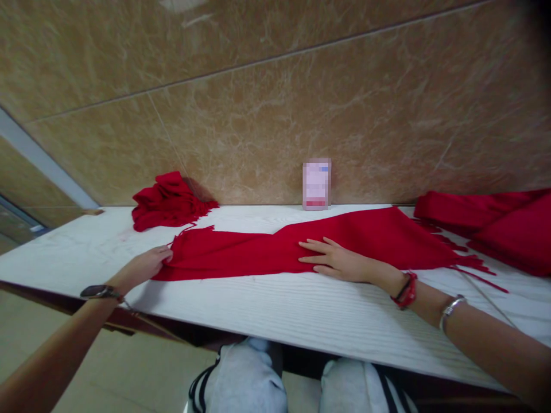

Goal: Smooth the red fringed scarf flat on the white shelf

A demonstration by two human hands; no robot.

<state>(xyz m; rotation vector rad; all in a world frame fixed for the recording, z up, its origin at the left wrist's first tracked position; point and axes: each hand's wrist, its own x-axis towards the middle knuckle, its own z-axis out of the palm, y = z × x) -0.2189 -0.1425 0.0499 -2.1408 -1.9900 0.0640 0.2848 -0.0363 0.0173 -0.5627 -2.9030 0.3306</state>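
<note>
A red fringed scarf (241, 252) lies stretched lengthwise across a white wood-grain table (275, 304). At its left end my left hand (150, 265) pinches the edge, the fingers closed on the cloth. My right hand (338, 261) rests flat on the scarf right of the middle, fingers spread. The cloth is narrower on the left and widens towards the right, where a fringe (473, 261) trails over the table.
A crumpled red scarf (166, 203) sits at the back left. More red cloth (508, 226) is piled at the right end. A phone (317, 184) with a blurred screen leans against the brown tiled wall (258, 132). My knees (245, 378) are below the table's front edge.
</note>
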